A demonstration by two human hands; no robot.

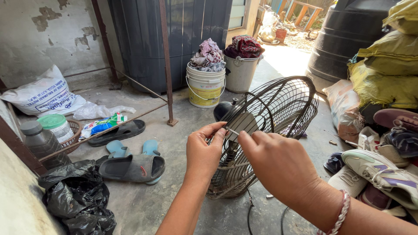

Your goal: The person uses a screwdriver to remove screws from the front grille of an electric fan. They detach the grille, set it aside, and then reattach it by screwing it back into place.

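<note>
A dark metal fan [278, 109] with a wire cage lies tilted on the concrete floor in front of me. My left hand [203, 150] and my right hand [274, 163] meet at the centre of the cage. Between their fingertips they pinch a small thin metal piece [233, 131], like a screw or pin. Both hands touch the front grille near its grey hub [242, 123]. A beaded band circles my right wrist. The fan's black cord [249, 213] trails on the floor below.
Two buckets of clothes [205, 85] [240, 69] stand behind the fan, near a black tank [344, 35]. Shoes [383, 169] and yellow sacks [387, 69] pile up at right. Sandals [133, 167], a black plastic bag [78, 196], jars and a white sack [45, 93] lie at left.
</note>
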